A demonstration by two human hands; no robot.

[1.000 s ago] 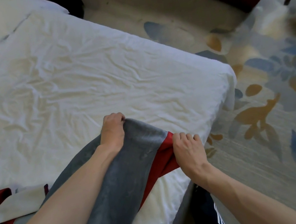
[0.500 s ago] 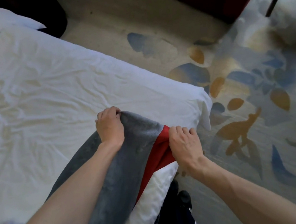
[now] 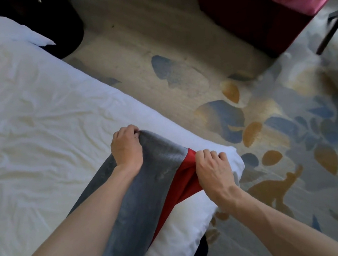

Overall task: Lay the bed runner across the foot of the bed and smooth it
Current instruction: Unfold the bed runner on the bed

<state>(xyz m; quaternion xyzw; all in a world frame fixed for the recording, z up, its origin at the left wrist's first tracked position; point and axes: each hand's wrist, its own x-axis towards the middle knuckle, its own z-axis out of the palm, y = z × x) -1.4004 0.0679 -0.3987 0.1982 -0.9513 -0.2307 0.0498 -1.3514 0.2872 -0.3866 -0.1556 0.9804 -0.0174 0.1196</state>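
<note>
The left hand point(image 3: 126, 149) is curling its fingers round the grey edge of the bed runner point(image 3: 132, 211), the right hand point(image 3: 213, 170) pinching its red underside, both at the corner of the bed point(image 3: 32, 138). Uneven pulling is probably risking a crooked, bunched runner sliding off the corner.

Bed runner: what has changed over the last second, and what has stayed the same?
The left hand and right hand carried the end of the bed runner along the bed to its corner. Both grips stayed: left on grey, right on red; runner still bunched.
</note>
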